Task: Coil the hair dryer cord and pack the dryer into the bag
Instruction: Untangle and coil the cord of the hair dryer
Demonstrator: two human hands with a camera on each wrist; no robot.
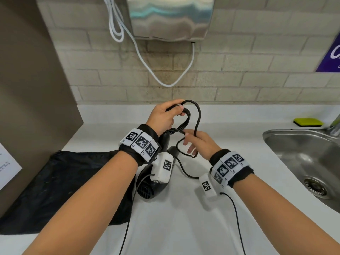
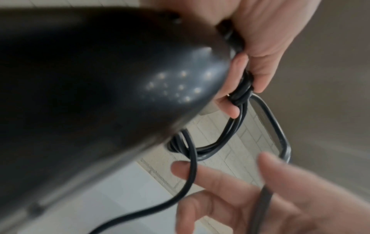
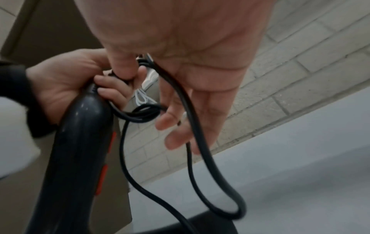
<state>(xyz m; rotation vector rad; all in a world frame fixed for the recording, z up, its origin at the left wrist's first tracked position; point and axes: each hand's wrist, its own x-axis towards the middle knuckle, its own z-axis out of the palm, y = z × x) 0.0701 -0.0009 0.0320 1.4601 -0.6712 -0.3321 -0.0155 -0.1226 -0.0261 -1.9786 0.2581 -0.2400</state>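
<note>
The black hair dryer [image 1: 147,188] hangs nozzle-down over the white counter [image 1: 184,227], mostly hidden under my left wrist. My left hand [image 1: 165,115] grips the end of its handle together with several loops of the black cord [image 1: 198,115]. The left wrist view shows the dryer [image 2: 100,79] close up and blurred, with fingers [image 2: 258,76] clamping the cord bundle [image 2: 226,134]. My right hand [image 1: 200,142] is just right of it, fingers [image 3: 180,123] straight, and a loose loop of cord [image 3: 202,158] runs across its palm [image 3: 190,39]. The black bag [image 1: 64,181] lies flat at the left.
A steel sink [image 1: 303,157] is set into the counter at the right, with a yellow-green sponge [image 1: 308,122] behind it. A steel wall unit [image 1: 171,15] with a dangling white cable [image 1: 165,81] hangs on the brick wall. A brown partition [image 1: 27,89] stands at the left.
</note>
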